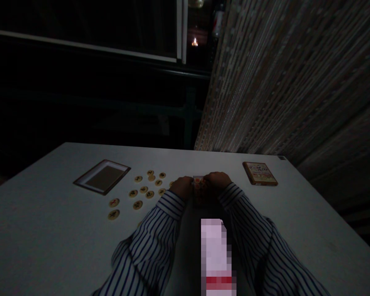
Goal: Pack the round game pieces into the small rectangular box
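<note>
A small box or packet [199,189] with a red and light pattern is held upright between my two hands near the middle of the table. My left hand [183,187] is closed at its left edge, and my right hand [218,182] grips its right side. Several round wooden pieces [144,189] with dark characters lie scattered to the left of my left hand. One piece [114,202] has a red mark. Fine detail of the fingers is lost in the dim light.
On the white table [64,242], an open shallow tray [105,177] lies at the left and a printed box lid [260,173] at the right. A string curtain [243,82] hangs behind the table. A pixelated patch covers the bottom middle.
</note>
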